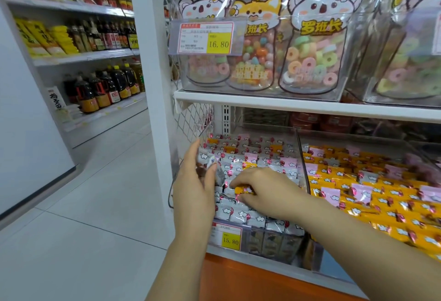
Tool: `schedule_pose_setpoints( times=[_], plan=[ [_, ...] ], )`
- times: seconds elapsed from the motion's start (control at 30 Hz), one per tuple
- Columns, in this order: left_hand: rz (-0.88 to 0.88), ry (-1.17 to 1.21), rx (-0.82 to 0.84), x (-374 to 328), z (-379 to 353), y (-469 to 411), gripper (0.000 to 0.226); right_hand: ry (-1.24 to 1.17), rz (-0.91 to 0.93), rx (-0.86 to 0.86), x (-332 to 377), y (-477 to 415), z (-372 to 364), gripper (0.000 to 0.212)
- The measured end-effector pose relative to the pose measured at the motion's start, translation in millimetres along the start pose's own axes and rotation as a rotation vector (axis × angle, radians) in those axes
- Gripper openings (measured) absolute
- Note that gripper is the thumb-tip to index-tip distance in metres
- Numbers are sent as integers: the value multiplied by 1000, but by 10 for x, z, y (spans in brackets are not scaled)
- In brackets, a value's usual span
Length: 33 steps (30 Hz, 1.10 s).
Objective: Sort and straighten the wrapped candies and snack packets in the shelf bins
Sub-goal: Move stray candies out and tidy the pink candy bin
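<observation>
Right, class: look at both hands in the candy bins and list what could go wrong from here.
1. The left hand grips several white packets at the outer edge of the left bin; one might slip and fall to the floor.
2. The right hand only pinches the orange candy; lifted over the clear divider, it could drop back among the white ones.

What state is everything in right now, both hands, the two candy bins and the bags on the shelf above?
Left-hand grip: curled round a few white-wrapped candies.
Right-hand grip: pinching an orange candy.
Left bin: open-topped, mostly white candies, some pink and orange mixed in.
Right bin: open-topped, mostly orange, pink and white strays.
Jar-shaped candy bags: upright.
</observation>
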<state>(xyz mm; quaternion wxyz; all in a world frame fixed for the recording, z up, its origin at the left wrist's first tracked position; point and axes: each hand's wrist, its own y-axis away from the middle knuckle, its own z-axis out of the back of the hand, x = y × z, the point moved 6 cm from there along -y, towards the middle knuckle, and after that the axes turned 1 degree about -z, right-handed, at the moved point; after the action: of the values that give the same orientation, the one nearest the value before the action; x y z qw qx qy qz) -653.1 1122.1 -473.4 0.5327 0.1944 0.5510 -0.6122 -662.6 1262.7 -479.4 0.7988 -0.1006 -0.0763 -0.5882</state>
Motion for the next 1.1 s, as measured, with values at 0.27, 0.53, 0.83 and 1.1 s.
schedule_pose_setpoints(
  times=[0.27,0.53,0.83,1.1],
  plan=[
    [-27,-243,164,142,-201,-46,49,43,18,-39,-17,0,-22,33],
    [-76,-763,366,192,-326,-24,45,40,40,-39,-19,15,-26,34],
    [-107,-782,535,171,-346,154,45,-74,23,-60,-37,101,56,47],
    [-98,-687,374,108,-347,154,40,390,-112,-65,-297,383,250,36]
  ],
)
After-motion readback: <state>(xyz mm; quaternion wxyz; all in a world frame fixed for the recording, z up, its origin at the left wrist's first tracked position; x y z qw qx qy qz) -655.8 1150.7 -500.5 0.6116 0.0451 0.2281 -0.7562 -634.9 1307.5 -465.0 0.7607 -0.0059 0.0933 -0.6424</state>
